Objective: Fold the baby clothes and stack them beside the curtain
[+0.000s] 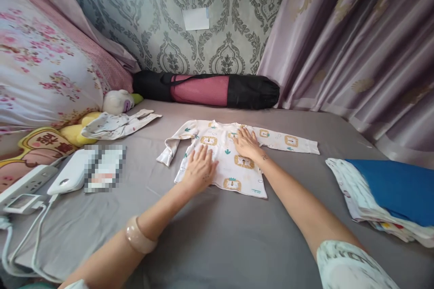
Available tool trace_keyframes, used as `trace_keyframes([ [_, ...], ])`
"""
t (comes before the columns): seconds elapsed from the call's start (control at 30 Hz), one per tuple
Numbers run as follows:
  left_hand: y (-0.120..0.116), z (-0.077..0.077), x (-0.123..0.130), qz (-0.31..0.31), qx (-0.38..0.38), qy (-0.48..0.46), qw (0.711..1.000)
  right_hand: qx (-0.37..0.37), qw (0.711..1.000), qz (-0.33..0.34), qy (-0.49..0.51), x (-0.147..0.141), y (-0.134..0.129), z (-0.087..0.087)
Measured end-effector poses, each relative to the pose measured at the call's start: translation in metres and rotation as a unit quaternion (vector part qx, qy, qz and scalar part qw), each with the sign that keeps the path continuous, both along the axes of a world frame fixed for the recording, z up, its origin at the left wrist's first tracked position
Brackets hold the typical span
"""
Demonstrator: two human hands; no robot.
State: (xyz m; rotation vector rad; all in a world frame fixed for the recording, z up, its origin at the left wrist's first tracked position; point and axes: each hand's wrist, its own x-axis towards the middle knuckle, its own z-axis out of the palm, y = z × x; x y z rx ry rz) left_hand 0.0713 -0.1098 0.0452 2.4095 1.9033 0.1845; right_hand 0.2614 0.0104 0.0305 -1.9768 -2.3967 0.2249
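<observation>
A small white long-sleeved shirt [220, 167] printed with lion faces lies spread on the grey bed sheet [203, 244], collar away from me. Its right sleeve stretches straight out, while the left one bends down toward me. My left hand [199, 169] rests flat on the shirt's left side, fingers extended. Up near the collar, on the right, my right hand [247, 143] lies flat on the fabric with its fingers spread. Neither hand grips anything.
Folded clothes [393, 189] with a blue piece on top sit at right. On the left are a power strip [29, 183], a white power bank [73, 171], cables, plush toys [117, 101] and a crumpled pair of pants [118, 124]. A black-and-pink rolled bag [203, 90] lies against the wall.
</observation>
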Motion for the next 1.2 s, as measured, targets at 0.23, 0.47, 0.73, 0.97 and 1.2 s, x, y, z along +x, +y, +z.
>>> trace_keyframes([
  [0.23, 0.006, -0.028, -0.037, 0.034, -0.022, 0.043, 0.998, 0.019, 0.999, -0.036, 0.020, -0.024, 0.029, -0.017],
  [0.47, 0.007, -0.030, -0.032, 0.045, -0.047, -0.007, 0.998, 0.034, 0.999, -0.035, 0.014, -0.022, 0.033, -0.023],
  [0.73, 0.019, -0.009, -0.102, 0.117, 0.102, -0.264, 0.952, 0.028, 0.999, -0.028, 0.030, -0.028, 0.038, -0.016],
  [0.97, 0.040, 0.000, -0.165, 0.302, -0.014, -0.165, 0.939, 0.040, 0.987, 0.122, 0.099, -0.102, 0.035, -0.007],
  [1.2, 0.047, -0.002, -0.152, 0.283, -0.059, -0.164, 0.943, 0.068, 0.986, 0.106, 0.110, -0.144, 0.063, -0.016],
])
